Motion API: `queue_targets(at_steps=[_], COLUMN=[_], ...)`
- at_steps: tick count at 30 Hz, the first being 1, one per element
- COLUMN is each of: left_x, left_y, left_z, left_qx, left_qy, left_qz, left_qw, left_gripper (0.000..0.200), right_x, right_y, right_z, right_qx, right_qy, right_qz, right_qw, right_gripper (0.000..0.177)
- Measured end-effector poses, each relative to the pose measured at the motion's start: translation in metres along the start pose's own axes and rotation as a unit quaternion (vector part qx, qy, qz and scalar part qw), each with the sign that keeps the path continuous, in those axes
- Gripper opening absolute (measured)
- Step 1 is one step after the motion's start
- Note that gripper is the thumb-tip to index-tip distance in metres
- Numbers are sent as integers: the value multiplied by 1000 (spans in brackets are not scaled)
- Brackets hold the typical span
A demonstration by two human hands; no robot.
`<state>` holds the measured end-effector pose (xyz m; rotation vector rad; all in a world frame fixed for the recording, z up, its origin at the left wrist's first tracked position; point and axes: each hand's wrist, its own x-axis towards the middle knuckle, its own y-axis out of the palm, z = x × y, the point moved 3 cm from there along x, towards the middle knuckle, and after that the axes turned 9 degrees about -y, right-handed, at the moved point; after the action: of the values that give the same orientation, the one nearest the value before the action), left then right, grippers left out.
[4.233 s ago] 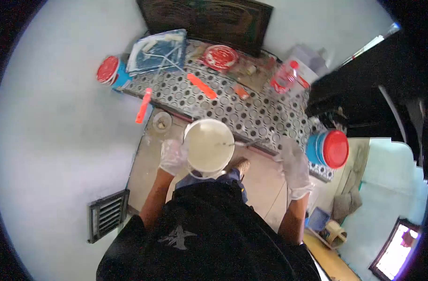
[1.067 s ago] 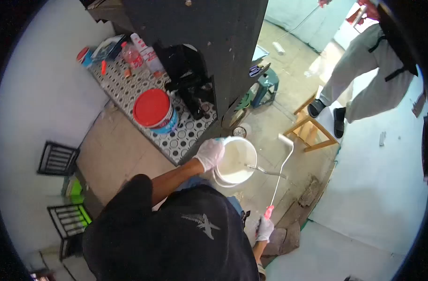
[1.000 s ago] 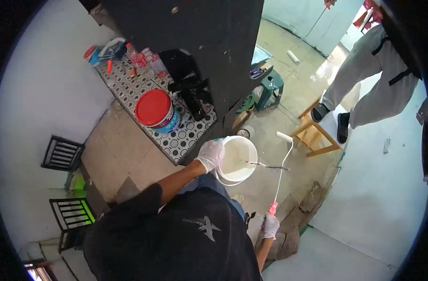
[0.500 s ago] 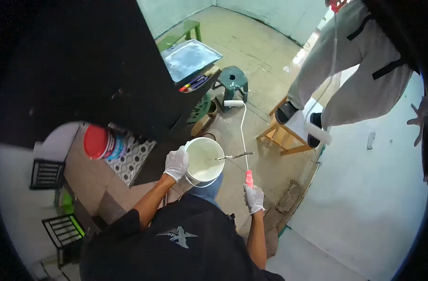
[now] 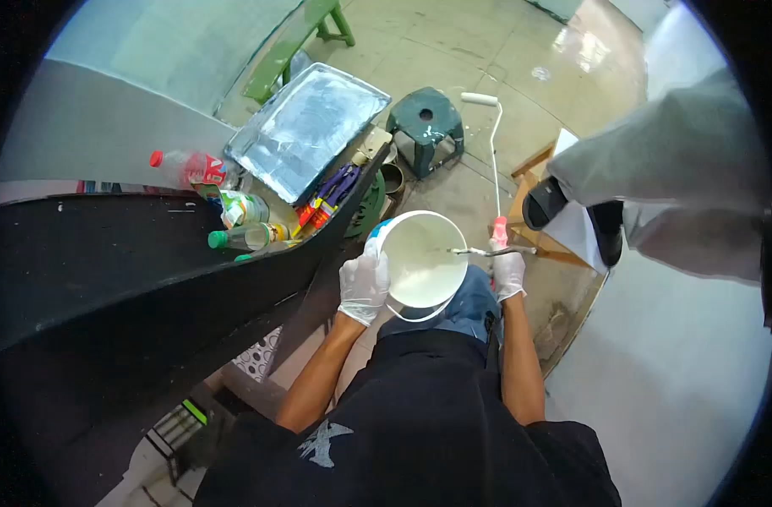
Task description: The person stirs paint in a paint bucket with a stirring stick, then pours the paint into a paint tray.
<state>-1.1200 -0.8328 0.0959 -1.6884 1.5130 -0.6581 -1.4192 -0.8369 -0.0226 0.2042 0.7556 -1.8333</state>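
Observation:
My gloved left hand (image 5: 365, 286) grips the side of a white paint bucket (image 5: 423, 258), which tilts so that its whitish inside shows. A paint-smeared stick (image 5: 487, 251) reaches out over the bucket's rim to the right. In my gloved right hand (image 5: 509, 275) is the pink handle of a long paint roller (image 5: 495, 156), closed in my fingers. The white roller sleeve points away from me, near a dark green plastic stool (image 5: 427, 127). The stick's outer end passes in front of my right hand; whether it touches cannot be told.
On a dark counter (image 5: 174, 287) at left lie a paint-smeared tray (image 5: 314, 127), bottles (image 5: 249, 236) and purple-handled tools (image 5: 338, 186). A green bench (image 5: 293, 51) stands behind. At right another person's legs (image 5: 681, 160) stand on a wooden stool (image 5: 534, 190), close to the wall.
My view has turned and shifted, bringing the counter top with its bottles into sight. The bucket and roller have moved right in view, and my hands are closer together. Both grips hold.

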Motion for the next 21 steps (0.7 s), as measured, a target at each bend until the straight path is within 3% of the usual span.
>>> queue_targets(at_steps=[3,5,7,9,11,13,15,19,21], left_x=[38,63,87,116,150,185,221,294,327], left_y=[9,11,20,30,38,45,43,24,15], left_z=[-20,-40,-64,-87,-110,-131,-146,-183,-199], left_qx=[-53,-15,-8,-42,33,63,-62,-20,-18], left_qy=[-26,-36,-69,-51,-5,-59,-161,-120,-100], left_qz=[-25,-20,-66,-92,-108,-111,-116,-135,-132], left_qw=[998,999,995,994,994,990,978,983,986], left_gripper=[21,22,21,20,20,20,21,25,27], right_x=[88,139,187,248,299,366,364,406,414], right_y=[5,5,9,10,13,4,-11,-36,-48], right_z=[6,35,47,53,59,34,70,107,132], right_qx=[25,30,89,78,91,15,47,30,13], right_qy=[0,-33,67,66,102,76,105,157,137], right_qz=[30,84,35,49,43,59,53,44,28], right_qw=[999,995,993,994,990,995,992,986,990], right_gripper=[45,41,39,39,32,36,38,39,40])
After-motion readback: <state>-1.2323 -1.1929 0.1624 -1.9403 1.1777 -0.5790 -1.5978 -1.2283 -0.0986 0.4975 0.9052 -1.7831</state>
